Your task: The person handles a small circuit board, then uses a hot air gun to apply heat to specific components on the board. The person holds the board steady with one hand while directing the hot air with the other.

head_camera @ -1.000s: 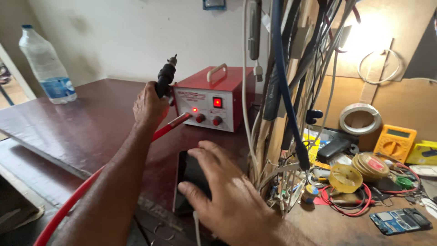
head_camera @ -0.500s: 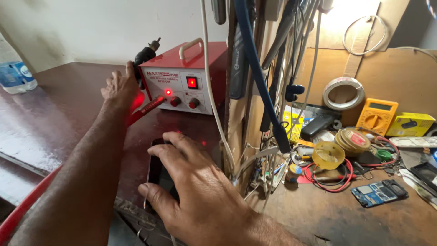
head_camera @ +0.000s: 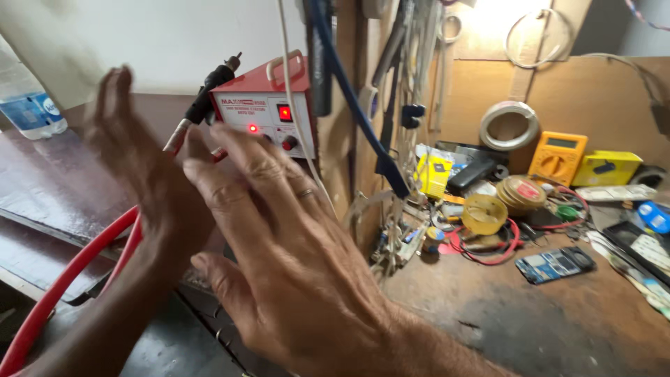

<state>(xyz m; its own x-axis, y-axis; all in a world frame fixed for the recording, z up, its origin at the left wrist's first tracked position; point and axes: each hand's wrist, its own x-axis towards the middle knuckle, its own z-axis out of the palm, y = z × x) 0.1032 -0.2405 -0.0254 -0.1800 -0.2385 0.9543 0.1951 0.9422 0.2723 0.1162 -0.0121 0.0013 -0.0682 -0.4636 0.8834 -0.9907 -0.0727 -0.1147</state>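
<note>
Both hands were spread flat, holding nothing — left hand (head_camera: 150, 174) nearer the handpiece (head_camera: 206, 98), which lay just up-right of its fingers, long axis tilted up toward the red station (head_camera: 269, 105). Right hand (head_camera: 279, 244) sat lower, in front of the station.

pale plastered wall (head_camera: 139, 35) behind, brown cardboard-like panel (head_camera: 600, 98) to the right, lit by a bright warm glow (head_camera: 502, 14) near the top. dark reddish-brown tabletop (head_camera: 49, 181) at left, worn and stained brown bench surface (head_camera: 530, 321) at right.
</note>
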